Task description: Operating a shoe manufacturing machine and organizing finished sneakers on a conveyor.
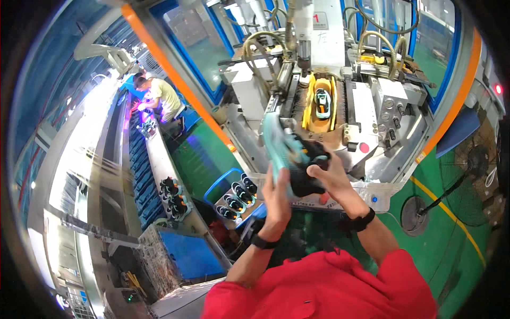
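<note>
One large grey-and-white machine [365,114] inside orange posts and blue frames, filling the upper middle and right. To its left, a long conveyor line [141,178] with a dark, ridged belt and pale edge, running away toward the upper left. At far right, a black-caged standing fan [475,159] on a green floor [204,159]. Far up the conveyor, a co-worker in a pale yellow top [167,101], bent toward the belt. Across the bottom, a red top [319,290] on the person at work. Along the machine's front, a translucent plastic trough [390,191] with dark lettering, too small and covered to make out. Left of centre, a blue-rimmed tray [219,182] with a row of dark, white-soled shoes [247,196].

At centre, in front of the machine, a mint-soled shoe with a black upper [305,159], motion-blurred, raised between two bare hands, sole turned left. Left hand [277,204] clamped on the sole's lower end; right hand [337,178] clamped on the upper from the right. Beyond the grip, a yellow cradle [307,109] around a second black, white and mint shoe [322,103]. Higher, a white label plate [320,21] with a red numeral and fine print; beneath it, one handwritten dark character [322,38].
</note>
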